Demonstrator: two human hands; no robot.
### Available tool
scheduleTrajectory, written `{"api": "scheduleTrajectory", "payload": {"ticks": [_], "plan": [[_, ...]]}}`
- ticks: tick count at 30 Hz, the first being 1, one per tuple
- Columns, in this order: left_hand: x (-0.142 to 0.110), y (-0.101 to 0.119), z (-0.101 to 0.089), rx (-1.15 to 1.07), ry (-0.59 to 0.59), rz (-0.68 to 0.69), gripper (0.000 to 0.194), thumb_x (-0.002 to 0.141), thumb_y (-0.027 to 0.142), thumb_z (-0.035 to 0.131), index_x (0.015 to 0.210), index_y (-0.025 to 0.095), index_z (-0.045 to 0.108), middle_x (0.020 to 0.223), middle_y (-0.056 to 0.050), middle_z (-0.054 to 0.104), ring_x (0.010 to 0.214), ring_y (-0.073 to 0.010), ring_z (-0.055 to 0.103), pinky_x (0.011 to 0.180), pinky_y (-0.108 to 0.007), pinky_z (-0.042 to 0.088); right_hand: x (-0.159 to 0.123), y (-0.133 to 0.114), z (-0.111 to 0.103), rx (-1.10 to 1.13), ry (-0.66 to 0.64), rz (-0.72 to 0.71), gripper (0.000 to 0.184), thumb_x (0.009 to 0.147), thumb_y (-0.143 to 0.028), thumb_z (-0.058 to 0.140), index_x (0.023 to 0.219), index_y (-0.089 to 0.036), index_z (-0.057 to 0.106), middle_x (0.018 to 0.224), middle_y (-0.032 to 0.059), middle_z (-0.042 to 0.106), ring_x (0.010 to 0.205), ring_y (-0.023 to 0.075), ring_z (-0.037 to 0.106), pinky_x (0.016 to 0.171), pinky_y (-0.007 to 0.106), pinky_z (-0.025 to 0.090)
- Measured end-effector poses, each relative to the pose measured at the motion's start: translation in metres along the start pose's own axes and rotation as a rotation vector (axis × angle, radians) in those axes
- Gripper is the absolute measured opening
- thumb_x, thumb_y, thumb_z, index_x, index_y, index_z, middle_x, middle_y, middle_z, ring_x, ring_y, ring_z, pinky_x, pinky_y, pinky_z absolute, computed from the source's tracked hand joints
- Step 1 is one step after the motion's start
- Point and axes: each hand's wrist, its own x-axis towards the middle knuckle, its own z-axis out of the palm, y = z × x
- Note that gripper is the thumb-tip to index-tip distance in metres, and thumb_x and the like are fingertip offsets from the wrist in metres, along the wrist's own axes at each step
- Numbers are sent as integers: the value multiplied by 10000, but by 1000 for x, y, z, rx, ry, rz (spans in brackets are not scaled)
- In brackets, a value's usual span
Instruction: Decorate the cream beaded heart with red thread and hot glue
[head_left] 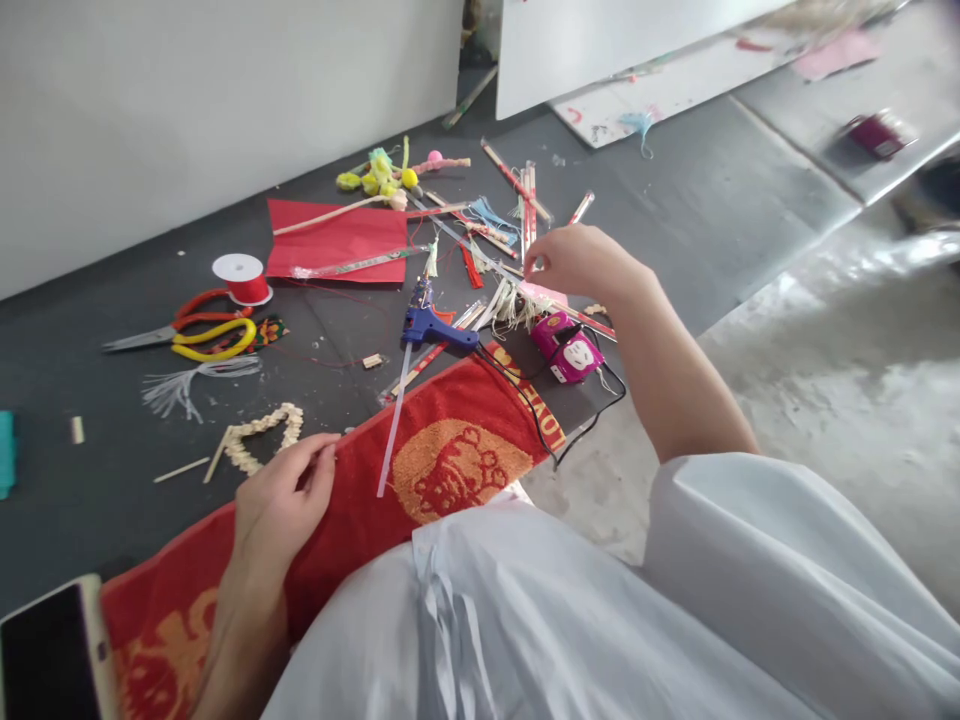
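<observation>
My left hand [289, 490] rests over a red towel [341, 520] with orange patterns. Its fingers are curled together, and whatever they may hold is hidden. Just beyond it lies a heart-shaped outline [238, 450] of small pale wooden pieces, with thin sticks beside it. My right hand [585, 262] is above a heap of cream tassels [510, 305] and wrapped sticks, thumb and finger pinched; I cannot make out anything between them. Between the hands is a blue hot glue gun [431, 325], a long glue stick [394, 420] protruding from its back toward the towel.
A purple power socket [568, 347] with a black cable sits near the table edge. Scissors [195, 335], a red ribbon spool [244, 280] and red paper [337, 240] lie at the left. A phone [56, 650] is in the lower left corner. White boards [225, 110] stand behind.
</observation>
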Motion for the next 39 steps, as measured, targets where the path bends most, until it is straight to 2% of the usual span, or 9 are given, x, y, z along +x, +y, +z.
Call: {"api": "scheduleTrajectory", "payload": {"ticks": [4, 9, 15, 20, 25, 30, 32, 34, 39], "plan": [[-3, 1, -5, -20, -16, -81, 186, 969, 234, 571, 987, 202, 753, 877, -7, 816, 690, -119, 742, 663, -184, 523, 54, -14, 11, -31, 31, -98, 284, 863, -212, 570, 1016, -257, 804, 963, 36, 770, 958, 239, 671, 945, 420, 474], [-10, -5, -11, -44, -19, -175, 177, 948, 227, 585, 963, 208, 760, 796, 3, 797, 598, -104, 700, 598, -177, 509, 88, -20, 27, -42, -9, -99, 284, 843, -250, 632, 1058, -248, 817, 1028, 72, 781, 996, 269, 669, 831, 377, 498], [-19, -17, -7, -21, -1, -188, 176, 957, 230, 594, 994, 204, 764, 796, 7, 788, 600, -97, 684, 626, -183, 498, 97, -15, 34, -148, 35, -62, 217, 848, -268, 660, 988, -225, 821, 1002, 83, 779, 964, 268, 677, 823, 385, 519], [-16, -18, -2, -41, -18, -198, 190, 961, 236, 582, 996, 200, 766, 792, 10, 785, 591, -92, 674, 615, -179, 491, 100, -16, 32, -139, -5, -50, 209, 842, -313, 708, 984, -202, 813, 995, 96, 773, 994, 292, 689, 855, 409, 518], [-11, -17, 0, -59, -43, -198, 202, 946, 247, 577, 971, 202, 772, 782, 11, 788, 578, -92, 680, 607, -173, 499, 96, -27, 29, -170, -26, -34, 220, 843, -239, 656, 983, -153, 803, 972, 130, 766, 942, 294, 706, 791, 383, 508], [-11, -18, -1, -80, -81, -265, 215, 925, 261, 572, 953, 215, 781, 779, 7, 791, 573, -99, 680, 592, -179, 501, 93, -31, 18, -165, -286, -144, 189, 809, -265, 667, 907, -186, 808, 848, 79, 757, 786, 221, 668, 699, 340, 474], [-11, -19, -1, -89, -88, -300, 220, 920, 275, 573, 955, 224, 784, 777, 6, 789, 574, -103, 676, 589, -183, 500, 93, -31, 14, -150, -340, -192, 181, 812, -286, 670, 894, -198, 805, 835, 59, 756, 760, 200, 653, 684, 324, 466], [-11, -19, 0, -107, -87, -310, 229, 920, 293, 571, 954, 220, 786, 775, 1, 788, 569, -103, 670, 582, -184, 497, 94, -34, 12, -144, -261, -203, 211, 840, -296, 646, 945, -204, 804, 903, 63, 773, 811, 207, 669, 712, 325, 470], [-9, -18, 1, -138, -70, -312, 255, 924, 318, 556, 927, 209, 786, 717, -1, 769, 509, -98, 622, 527, -187, 468, 107, -62, 10, -134, 10, -227, 396, 922, -273, 553, 1285, -229, 705, 1177, 97, 771, 1062, 289, 698, 796, 361, 482]]}}
